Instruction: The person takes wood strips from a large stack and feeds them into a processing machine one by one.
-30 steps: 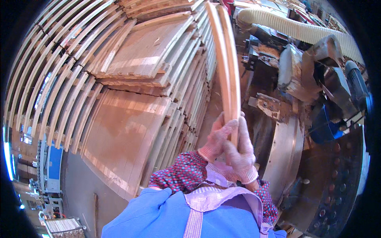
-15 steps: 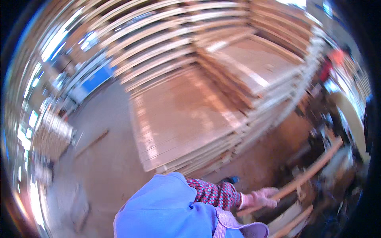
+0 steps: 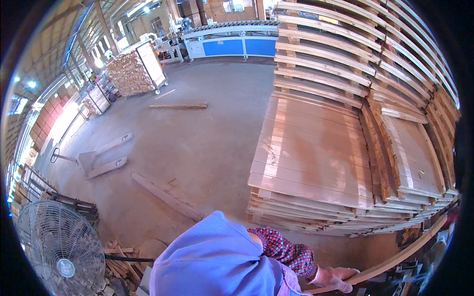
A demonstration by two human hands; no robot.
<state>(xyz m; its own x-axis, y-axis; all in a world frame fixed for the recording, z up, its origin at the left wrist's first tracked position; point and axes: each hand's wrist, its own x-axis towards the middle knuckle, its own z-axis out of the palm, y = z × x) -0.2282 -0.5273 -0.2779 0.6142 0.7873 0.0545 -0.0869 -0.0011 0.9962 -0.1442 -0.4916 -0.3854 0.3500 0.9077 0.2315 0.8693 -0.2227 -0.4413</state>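
And the left hand (image 3: pixel 335 279) is clamped on a wooden strip (image 3: pixel 395 260), not yet set down, right hand unseen, boards (image 3: pixel 311 153) already stacked.

Grey-brown shop floor (image 3: pixel 222 133), with timber and equipment spread across it.
On it lie a long plank (image 3: pixel 165 200) at the lower centre, a shorter beam (image 3: pixel 182 105) farther back, and a thin pale strip (image 3: pixel 165 94) near that beam; a low pallet jack (image 3: pixel 94 165) sits to the left, wood scraps (image 3: pixel 123 264) gather in a loose heap at the lower left, a loaded cart (image 3: pixel 131 74) stands on casters, and a blue-panelled conveyor (image 3: pixel 232 47) rests on legs at the far side.
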